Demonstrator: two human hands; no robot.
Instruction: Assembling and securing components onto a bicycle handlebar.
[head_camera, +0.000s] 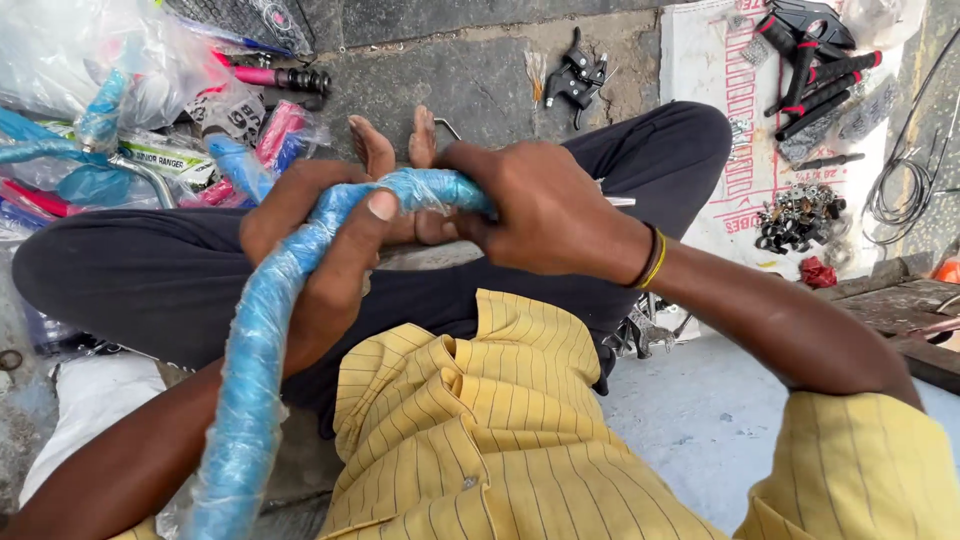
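The curved tube (260, 340) in both hands is wrapped in clear plastic film over bright blue — mottled, glossy, paler where the film bunches. The shirt (480, 430) is mustard yellow with thin dark pinstripes crossing into a loose check. The trousers (170, 270) are plain black. On the right wrist sit two bands (652, 258) — one black, one yellow. Toward the floor's far left corner, bagged parts (120, 110) show blue, pink and red under cloudy plastic. At the far right, a white sheet (720, 120) printed in red carries black grips (815, 70) ringed with red. The brake lever (577, 75) is black.
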